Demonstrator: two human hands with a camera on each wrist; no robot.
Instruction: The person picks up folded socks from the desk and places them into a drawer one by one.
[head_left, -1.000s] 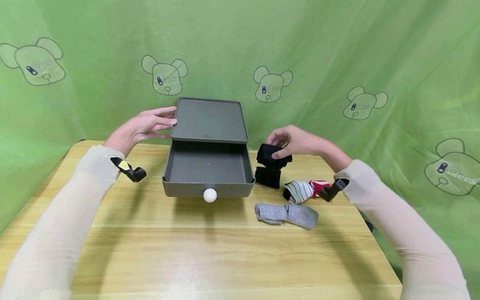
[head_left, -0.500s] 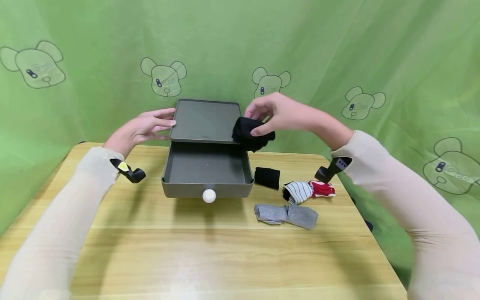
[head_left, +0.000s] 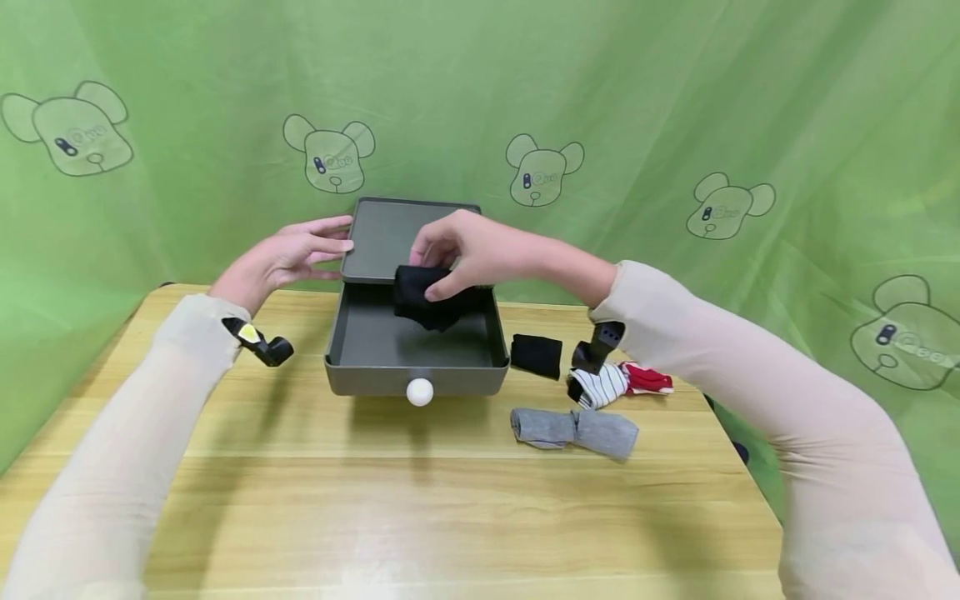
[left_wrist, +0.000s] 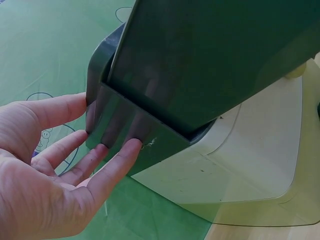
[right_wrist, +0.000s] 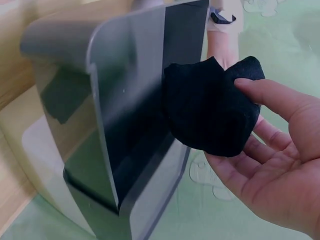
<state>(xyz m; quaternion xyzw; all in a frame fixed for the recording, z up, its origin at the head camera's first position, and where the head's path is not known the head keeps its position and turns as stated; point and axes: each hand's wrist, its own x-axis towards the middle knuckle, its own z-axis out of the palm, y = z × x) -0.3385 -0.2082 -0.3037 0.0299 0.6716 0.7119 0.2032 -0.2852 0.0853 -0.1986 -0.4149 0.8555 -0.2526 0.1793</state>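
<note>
My right hand [head_left: 480, 250] pinches a folded black sock [right_wrist: 205, 107] between thumb and fingers. In the head view the sock overlaps the back part of the pulled-out grey drawer [head_left: 390, 379], which has a round white knob [head_left: 420, 392]. My left hand [head_left: 288, 250] touches the left side of the drawer box [left_wrist: 175, 135] with its fingertips, the fingers spread and fairly straight in the left wrist view. The box's flat grey top [head_left: 378, 242] is partly hidden behind my right hand.
Right of the drawer lie another folded black sock [head_left: 536, 356], a white striped sock bundle [head_left: 602, 383] with a red part [head_left: 647, 379], and a grey rolled sock pair [head_left: 573, 431]. All rest on the wooden table [head_left: 450, 517]. A green curtain [head_left: 637, 125] hangs behind.
My right hand has lifted the folded black sock off the table at the right and carried it left, over the drawer. The left hand stays at the box's side.
</note>
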